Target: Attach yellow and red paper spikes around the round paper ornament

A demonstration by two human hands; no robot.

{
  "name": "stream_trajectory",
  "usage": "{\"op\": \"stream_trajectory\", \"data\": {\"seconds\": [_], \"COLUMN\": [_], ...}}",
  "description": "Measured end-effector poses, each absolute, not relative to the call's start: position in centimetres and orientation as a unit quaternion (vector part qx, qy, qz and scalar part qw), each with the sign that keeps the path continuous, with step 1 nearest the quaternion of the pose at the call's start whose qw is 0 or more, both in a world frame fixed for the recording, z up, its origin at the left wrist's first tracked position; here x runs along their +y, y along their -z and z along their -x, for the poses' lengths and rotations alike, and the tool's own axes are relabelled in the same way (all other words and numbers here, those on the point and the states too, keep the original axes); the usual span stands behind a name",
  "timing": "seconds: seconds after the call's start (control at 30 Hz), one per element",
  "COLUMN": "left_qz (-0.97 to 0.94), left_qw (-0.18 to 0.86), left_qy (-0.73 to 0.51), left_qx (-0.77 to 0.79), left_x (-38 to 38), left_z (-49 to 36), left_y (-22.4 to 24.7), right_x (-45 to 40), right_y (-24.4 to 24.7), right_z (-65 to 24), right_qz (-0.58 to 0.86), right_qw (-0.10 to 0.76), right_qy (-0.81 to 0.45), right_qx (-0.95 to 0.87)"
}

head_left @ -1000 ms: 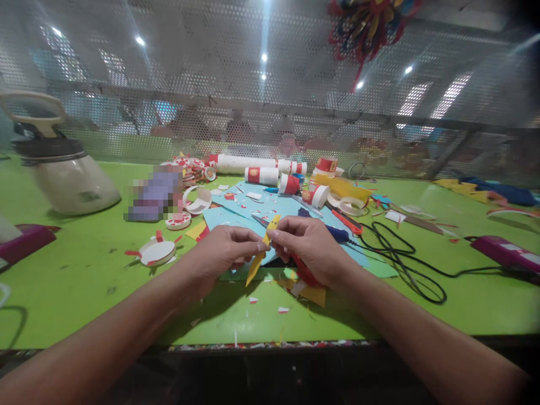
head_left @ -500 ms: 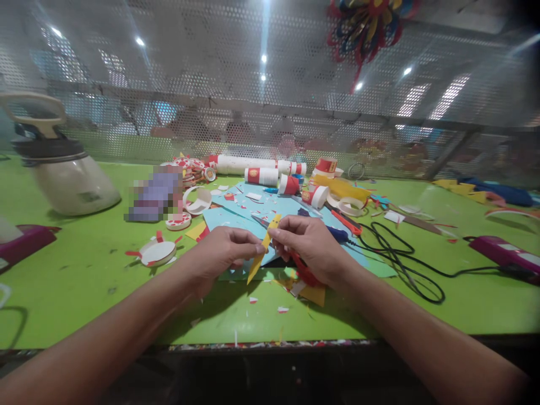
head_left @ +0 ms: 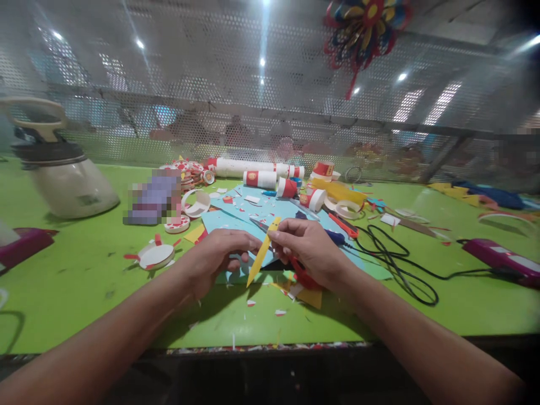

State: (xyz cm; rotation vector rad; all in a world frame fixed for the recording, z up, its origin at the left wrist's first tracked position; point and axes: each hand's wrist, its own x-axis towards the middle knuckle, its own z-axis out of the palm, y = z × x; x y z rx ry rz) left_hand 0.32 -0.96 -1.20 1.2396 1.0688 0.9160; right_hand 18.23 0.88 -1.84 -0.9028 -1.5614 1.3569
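Left hand [head_left: 219,254] has loosened from 1 yellow strip [head_left: 259,261], right hand [head_left: 307,247] pinching it

Paper cups [head_left: 260,179] and cut scraps [head_left: 280,313] show a craft workshop.

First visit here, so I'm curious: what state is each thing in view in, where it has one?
Strip: slanted, pointed end down
Right hand: fingers pinching it
Left hand: fingers bent; contact unclear
Scissors: partly hidden; opening unclear
Cord: loosely looped
Jug: standing
Flower: hanging
Cups: several on their sides
Blue paper: flat, littered
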Motion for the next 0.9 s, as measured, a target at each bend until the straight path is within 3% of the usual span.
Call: {"op": "stream_trajectory", "data": {"seconds": [0.33, 0.9], "left_qz": [-0.478, -0.514], "left_qw": [0.517, 0.534], "left_qy": [-0.550, -0.491], "left_qx": [0.449, 0.457], "left_x": [0.5, -0.1], "left_z": [0.7, 0.4], "left_y": [1.5, 1.1], "right_x": [1.1, 0.8], "right_y": [1.8, 1.0], "right_z": [-18.6, -18.9], "right_qz": [0.345, 0.343], "right_qw": [0.439, 0.441], "right_qy": [-0.587, -0.587], "right_qx": [-0.586, -0.586]}}
